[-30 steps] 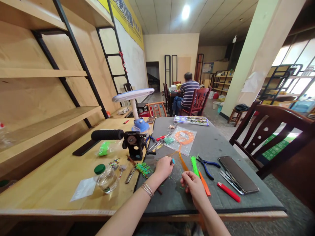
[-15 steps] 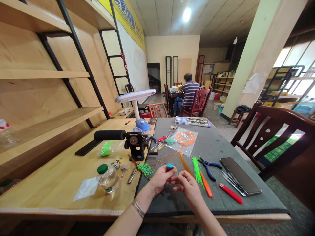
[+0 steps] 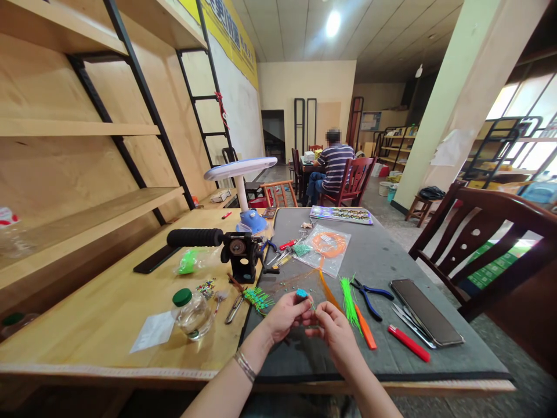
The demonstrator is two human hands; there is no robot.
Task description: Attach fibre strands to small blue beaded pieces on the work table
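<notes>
My left hand (image 3: pixel 285 318) is closed around a small dark piece with a bright blue, bumpy top (image 3: pixel 301 294); its lower part is hidden by the fingers. Close on its right, my right hand (image 3: pixel 329 325) pinches a thin greenish strand (image 3: pixel 313 307) that runs toward the left fingers. Both hands hover over the grey mat (image 3: pixel 296 368). Left of them lies a bunch of green and blue strands (image 3: pixel 258 299). Bright green fibres (image 3: pixel 349 302) and an orange-handled tool (image 3: pixel 365 328) are just right of my right hand.
Blue-handled pliers (image 3: pixel 369 296), tweezers (image 3: pixel 413 326), a red pen-like stick (image 3: pixel 409 343) and a dark phone-like slab (image 3: pixel 426 310) lie at right. A green-capped jar (image 3: pixel 194 316) and a black crank device (image 3: pixel 241 255) stand at left. A person (image 3: pixel 333 165) sits farther back.
The hands keep nearly the same pose and grip. The whole view has shifted very slightly; nothing on the table has visibly moved.
</notes>
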